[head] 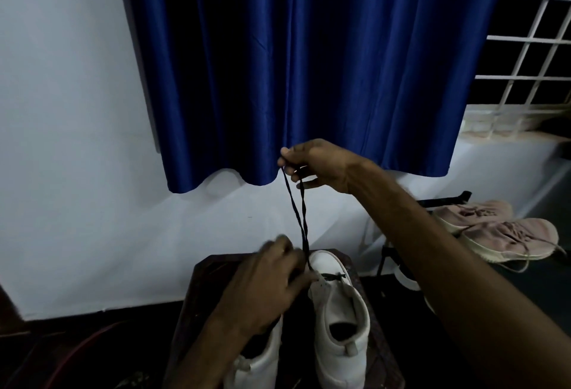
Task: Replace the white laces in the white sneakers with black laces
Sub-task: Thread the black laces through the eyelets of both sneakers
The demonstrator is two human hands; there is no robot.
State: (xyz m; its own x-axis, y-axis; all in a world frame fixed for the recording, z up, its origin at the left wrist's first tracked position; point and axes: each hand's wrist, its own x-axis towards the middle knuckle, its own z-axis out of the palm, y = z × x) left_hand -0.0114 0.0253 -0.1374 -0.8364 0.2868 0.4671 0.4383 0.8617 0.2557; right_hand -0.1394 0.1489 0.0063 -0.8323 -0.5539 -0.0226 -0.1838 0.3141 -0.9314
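A: Any readable markings?

B: None legible. Two white sneakers stand on a dark stool [375,339]; the right sneaker [338,323] carries the black lace [301,218] through its front eyelets.

A: Grip state?

B: Right hand [318,164] pinches both lace ends, raised before the blue curtain [309,64]. Left hand [262,283] rests closed at the eyelets, covering the left sneaker [256,367]; its hold cannot be determined. Open room lies left, along the wall.
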